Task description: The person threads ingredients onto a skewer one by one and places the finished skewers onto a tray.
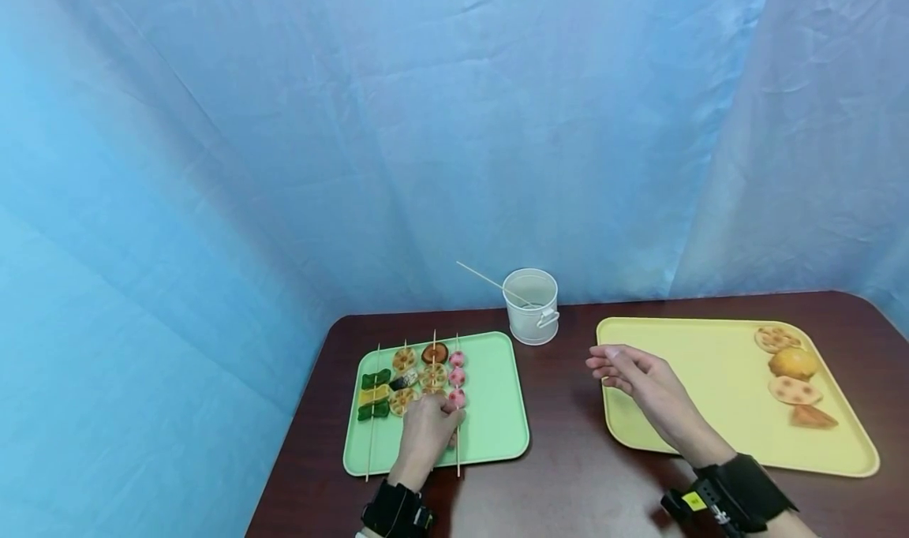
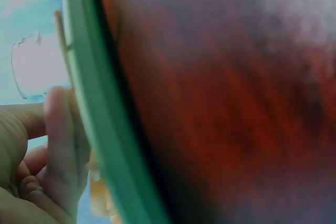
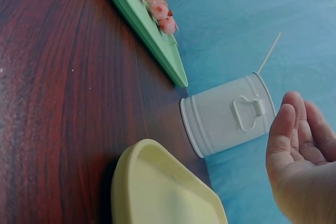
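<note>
My left hand [image 1: 428,429] is over the near part of the green tray [image 1: 493,412], its fingers curled down at a skewer with a mushroom and lotus root slices [image 1: 433,375]. The grip point is hidden beneath the hand. Close beside the thumb lies a skewer of pink balls [image 1: 457,377]. In the left wrist view, the thumb [image 2: 59,124] and fingers meet near a thin stick [image 2: 61,40] at the tray's edge. Held above the left side of the yellow tray [image 1: 682,420], my right hand [image 1: 653,388] has loosely bent fingers and holds nothing.
A white bucket [image 1: 531,317] with one thin stick [image 1: 483,276] stands between the trays at the back. Two more skewers, one green and yellow [image 1: 374,396], lie at the green tray's left. Toy food pieces, including a potato-like one [image 1: 793,363], line the yellow tray's right side.
</note>
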Action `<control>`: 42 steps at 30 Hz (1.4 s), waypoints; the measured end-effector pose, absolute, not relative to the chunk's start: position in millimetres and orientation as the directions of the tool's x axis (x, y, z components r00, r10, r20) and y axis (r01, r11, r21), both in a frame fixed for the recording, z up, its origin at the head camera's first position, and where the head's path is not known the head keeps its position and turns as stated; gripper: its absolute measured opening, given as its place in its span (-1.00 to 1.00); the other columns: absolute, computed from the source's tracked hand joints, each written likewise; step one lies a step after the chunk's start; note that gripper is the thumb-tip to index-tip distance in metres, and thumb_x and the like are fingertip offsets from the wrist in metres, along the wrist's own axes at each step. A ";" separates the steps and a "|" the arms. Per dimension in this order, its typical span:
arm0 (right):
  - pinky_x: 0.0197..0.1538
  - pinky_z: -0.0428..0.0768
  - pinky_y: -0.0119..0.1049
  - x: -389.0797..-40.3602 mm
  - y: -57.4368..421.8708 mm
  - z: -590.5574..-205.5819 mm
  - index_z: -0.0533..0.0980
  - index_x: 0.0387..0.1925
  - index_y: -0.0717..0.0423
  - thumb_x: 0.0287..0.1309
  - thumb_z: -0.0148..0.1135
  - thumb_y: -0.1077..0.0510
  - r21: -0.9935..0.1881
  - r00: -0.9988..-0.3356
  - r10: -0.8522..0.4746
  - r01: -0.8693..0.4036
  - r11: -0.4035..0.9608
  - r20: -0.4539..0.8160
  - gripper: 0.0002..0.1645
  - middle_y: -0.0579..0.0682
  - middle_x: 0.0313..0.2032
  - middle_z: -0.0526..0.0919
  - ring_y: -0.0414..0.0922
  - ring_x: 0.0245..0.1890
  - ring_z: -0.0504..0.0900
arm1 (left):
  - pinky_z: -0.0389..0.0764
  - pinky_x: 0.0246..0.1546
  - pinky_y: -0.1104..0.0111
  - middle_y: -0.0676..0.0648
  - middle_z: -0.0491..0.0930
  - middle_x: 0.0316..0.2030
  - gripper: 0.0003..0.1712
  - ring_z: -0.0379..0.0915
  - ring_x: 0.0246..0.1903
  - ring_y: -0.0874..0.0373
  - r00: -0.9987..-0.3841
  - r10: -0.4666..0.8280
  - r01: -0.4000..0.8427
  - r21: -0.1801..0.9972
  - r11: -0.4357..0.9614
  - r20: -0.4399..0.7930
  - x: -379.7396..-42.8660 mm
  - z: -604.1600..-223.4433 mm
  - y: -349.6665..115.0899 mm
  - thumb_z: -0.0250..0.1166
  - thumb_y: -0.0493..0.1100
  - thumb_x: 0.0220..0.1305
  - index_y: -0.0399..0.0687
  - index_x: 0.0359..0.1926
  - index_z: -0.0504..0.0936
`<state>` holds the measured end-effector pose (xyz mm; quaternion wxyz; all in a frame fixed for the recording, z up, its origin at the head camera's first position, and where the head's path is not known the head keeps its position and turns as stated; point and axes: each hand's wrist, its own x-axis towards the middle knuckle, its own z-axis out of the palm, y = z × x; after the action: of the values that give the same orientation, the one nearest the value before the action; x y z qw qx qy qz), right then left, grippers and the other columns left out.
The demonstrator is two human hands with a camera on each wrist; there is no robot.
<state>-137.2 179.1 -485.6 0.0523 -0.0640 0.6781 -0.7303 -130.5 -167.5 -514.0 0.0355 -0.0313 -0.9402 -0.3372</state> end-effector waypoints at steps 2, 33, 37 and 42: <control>0.07 0.65 -0.29 -137.2 180.4 -485.7 0.51 0.22 0.38 0.60 0.01 -0.05 -0.997 -0.986 -0.164 -0.010 -0.082 0.023 -0.44 0.13 0.02 0.69 -0.15 -0.03 0.69 | 0.41 -0.62 0.42 0.13 0.53 -0.75 -0.81 0.39 -0.79 0.34 -0.994 0.053 0.098 0.617 0.781 0.091 -129.9 -510.0 -167.6 0.46 -0.29 0.22 -0.10 -0.53 0.73; -0.11 0.64 -0.27 -112.2 216.2 -478.8 0.62 0.17 0.09 0.57 0.09 -0.03 -0.739 -0.975 -0.112 -0.219 0.637 0.193 -0.61 -0.01 0.02 0.73 -0.10 -0.09 0.70 | 0.59 0.05 0.10 -0.10 0.54 0.20 -0.40 0.57 0.11 0.03 -0.970 0.050 0.234 0.863 0.447 0.237 -210.8 -435.8 -134.0 0.15 0.19 0.55 -0.03 0.41 0.43; -0.15 0.63 -0.26 -110.5 219.9 -482.1 0.65 0.13 0.12 0.54 0.14 0.02 -0.687 -0.965 -0.099 -0.244 0.685 0.245 -0.64 0.00 -0.01 0.73 -0.11 -0.13 0.68 | 0.59 -0.02 -0.08 -0.11 0.49 0.26 -0.24 0.55 0.17 0.00 -0.975 0.023 0.212 0.897 0.388 0.220 -240.8 -454.2 -128.4 0.11 0.32 0.51 0.02 0.51 0.29; -0.15 0.65 -0.21 -107.1 223.4 -486.3 0.66 0.09 0.13 0.51 0.17 0.06 -0.660 -0.964 -0.088 -0.238 0.713 0.252 -0.68 -0.02 -0.02 0.72 -0.08 -0.12 0.67 | 0.57 -0.01 -0.14 -0.12 0.50 0.21 -0.23 0.55 0.14 -0.06 -0.984 -0.060 0.148 0.956 0.252 0.168 -258.7 -457.7 -117.2 0.15 0.31 0.49 0.05 0.51 0.27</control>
<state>-107.1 223.4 -486.3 -0.1018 -0.0884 0.9199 -0.3683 -258.7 -117.2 -457.7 0.0852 -0.0280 -0.7866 -0.6109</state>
